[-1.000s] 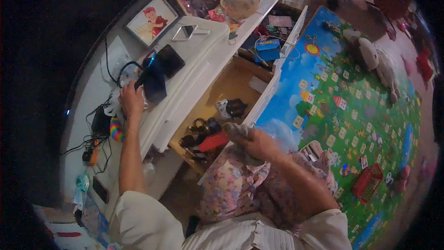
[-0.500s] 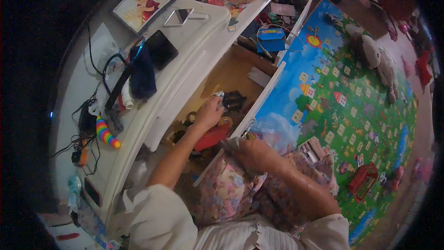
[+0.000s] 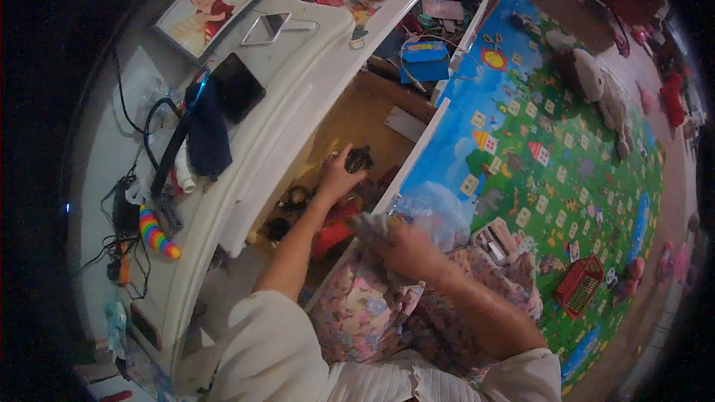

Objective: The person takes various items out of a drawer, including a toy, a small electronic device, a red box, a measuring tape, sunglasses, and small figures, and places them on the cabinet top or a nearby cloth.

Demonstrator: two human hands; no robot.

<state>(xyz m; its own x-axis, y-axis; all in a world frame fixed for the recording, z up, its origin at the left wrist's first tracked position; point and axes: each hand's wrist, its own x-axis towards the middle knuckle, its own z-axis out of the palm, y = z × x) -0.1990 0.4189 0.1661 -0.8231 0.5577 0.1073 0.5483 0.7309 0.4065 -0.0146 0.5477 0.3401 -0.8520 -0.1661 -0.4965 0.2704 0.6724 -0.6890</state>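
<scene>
Inside the pulled-out drawer (image 3: 372, 115), my left hand (image 3: 342, 177) curls its thumb and fingers round a black object (image 3: 359, 158) with an uneven outline; its exact kind cannot be made out. Below that hand lie a red item (image 3: 333, 235) and several dark, round-looking things (image 3: 296, 195). My right hand (image 3: 410, 249) is closed on a grey cloth-like bundle (image 3: 370, 229) by the drawer's front panel, above my floral-covered lap. Motion blurs the right fingers and hides part of the bundle.
A white dresser top (image 3: 298, 67) on the left carries a picture frame (image 3: 206, 11), a black tablet (image 3: 237, 88), cables and a rainbow toy (image 3: 158, 234). Beyond is another full open drawer (image 3: 424, 67). A play mat (image 3: 521, 164) with a red basket (image 3: 580, 286) covers the floor rightward.
My left hand has shifted right onto the black object, and the small white thing at its fingertips no longer shows. My right hand stays by the drawer front with the grey bundle.
</scene>
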